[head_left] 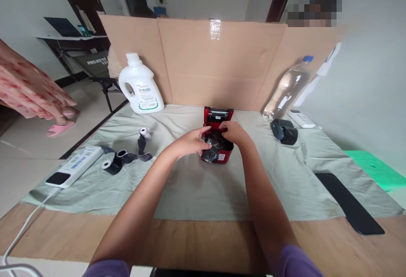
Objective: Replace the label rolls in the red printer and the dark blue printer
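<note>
red and black box-shaped printer (226, 145): on the pale green cloth over the wooden tabletop (215, 241), lid raised at the back, between the two hands.
left hand (187, 142): at the printer's left side, thumb and forefinger parted, thumb tip against a shiny black crinkled sheet (212, 149); whether the fingers grip it, i cannot tell.
right hand (236, 134): at the printer's right rear, fingers bent in over the opening, narrowly spaced; any hold is hidden.
black sheet: over the printer's left front, just beside the left fingers, well below the right ones.
black roll with white core (111, 165): left of the left forearm, well apart from both hands.
</note>
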A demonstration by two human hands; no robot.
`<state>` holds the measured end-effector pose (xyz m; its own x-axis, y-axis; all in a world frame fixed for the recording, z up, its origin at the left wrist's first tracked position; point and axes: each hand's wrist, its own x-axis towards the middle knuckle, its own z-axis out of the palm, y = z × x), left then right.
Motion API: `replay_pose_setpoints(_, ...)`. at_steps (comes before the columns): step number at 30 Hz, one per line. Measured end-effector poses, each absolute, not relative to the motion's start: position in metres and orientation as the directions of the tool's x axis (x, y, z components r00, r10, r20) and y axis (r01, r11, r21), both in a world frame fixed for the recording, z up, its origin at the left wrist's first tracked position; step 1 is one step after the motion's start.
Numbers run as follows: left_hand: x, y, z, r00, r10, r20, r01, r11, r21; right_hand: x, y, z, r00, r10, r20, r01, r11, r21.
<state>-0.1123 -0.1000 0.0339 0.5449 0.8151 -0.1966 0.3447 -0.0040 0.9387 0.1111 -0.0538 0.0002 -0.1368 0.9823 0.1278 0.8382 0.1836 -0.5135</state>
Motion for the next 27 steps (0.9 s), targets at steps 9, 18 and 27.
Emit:
replay_pose_setpoints(9, -0.107, -0.102, 0.031, 0.686, 0.690, -0.231, 0.370, -0.057, 0.927, 0.136, -0.053, 0.020, 0.217, 0.898, 0.382, 0.629, 0.171, -0.759)
replay_pose_setpoints(18, -0.112, -0.105, 0.027, 0.773, 0.570, -0.280, 0.431, -0.146, 0.891, 0.123, -0.049, -0.004, 0.277, 0.894, 0.352, 0.285, 0.274, -0.919)
replay_pose_setpoints(27, -0.113, -0.104, 0.026, 0.811, 0.510, -0.288, 0.407, -0.137, 0.903, 0.116, -0.085, -0.056, 0.199, 0.962, 0.189, -0.045, 0.202, -0.978)
